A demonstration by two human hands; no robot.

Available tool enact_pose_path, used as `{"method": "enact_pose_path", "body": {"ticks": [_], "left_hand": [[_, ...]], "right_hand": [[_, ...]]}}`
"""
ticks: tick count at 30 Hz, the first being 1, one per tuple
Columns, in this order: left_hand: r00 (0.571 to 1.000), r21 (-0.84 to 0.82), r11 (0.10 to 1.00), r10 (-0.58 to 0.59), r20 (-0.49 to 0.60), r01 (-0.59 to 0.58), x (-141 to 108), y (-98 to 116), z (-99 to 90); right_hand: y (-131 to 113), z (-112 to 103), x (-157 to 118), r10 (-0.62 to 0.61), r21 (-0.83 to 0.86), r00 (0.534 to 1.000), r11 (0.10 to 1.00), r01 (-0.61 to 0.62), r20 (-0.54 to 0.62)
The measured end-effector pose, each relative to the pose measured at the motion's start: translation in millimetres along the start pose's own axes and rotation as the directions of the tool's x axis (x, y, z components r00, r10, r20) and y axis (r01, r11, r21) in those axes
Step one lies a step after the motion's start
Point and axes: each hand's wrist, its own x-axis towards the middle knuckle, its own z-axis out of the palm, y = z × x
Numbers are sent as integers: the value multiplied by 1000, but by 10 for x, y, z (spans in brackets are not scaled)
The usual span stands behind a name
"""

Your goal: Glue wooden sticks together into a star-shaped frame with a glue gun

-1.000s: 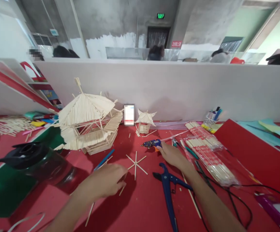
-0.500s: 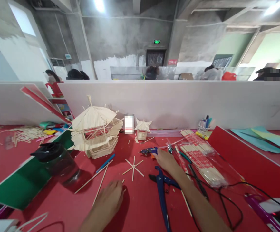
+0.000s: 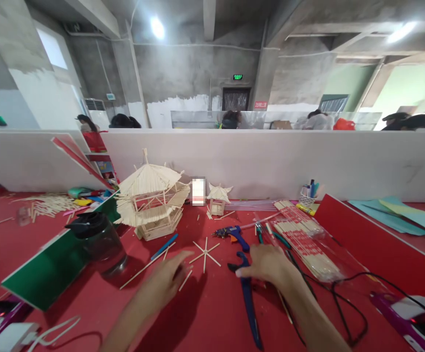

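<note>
My left hand (image 3: 168, 276) hovers over the red table, fingers stretched forward and apart, holding nothing I can see. Close by its fingertips lie a short wooden stick (image 3: 186, 280) and a six-armed star of thin sticks (image 3: 205, 252). My right hand (image 3: 269, 264) is closed over the upper part of a blue-handled pipe cutter (image 3: 248, 308), its thumb across the cutter's head and its other fingers partly hidden. Beyond this hand rests a blue glue gun (image 3: 236, 234). A blue pen-like tool (image 3: 164, 246) and long sticks (image 3: 139, 272) lie beyond my left hand.
A large stick pavilion (image 3: 153, 195) and a small one (image 3: 218, 198) stand at the back. A dark water bottle (image 3: 100, 242) is left, beside a green board (image 3: 47, 274). Bagged sticks (image 3: 307, 244) and black cables (image 3: 359, 288) lie right. A white partition (image 3: 263, 161) closes the back.
My right hand has left the glue gun and come nearer, onto the pipe cutter. My left hand has moved forward, its fingers now stretched out. The view has tilted up slightly.
</note>
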Motion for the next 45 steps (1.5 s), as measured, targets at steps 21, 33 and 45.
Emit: {"method": "enact_pose_path", "body": {"ticks": [21, 33, 45], "left_hand": [[988, -709, 705, -97, -124, -20, 554, -347, 286], [985, -867, 498, -159, -60, 27, 459, -173, 269], [988, -839, 543, -146, -57, 32, 496, -208, 317]], "right_hand": [[-147, 208, -155, -252, 96, 951, 958, 272, -182], [-378, 384, -38, -422, 270, 836, 809, 522, -350], [-380, 366, 5, -509, 322, 796, 732, 600, -326]]}}
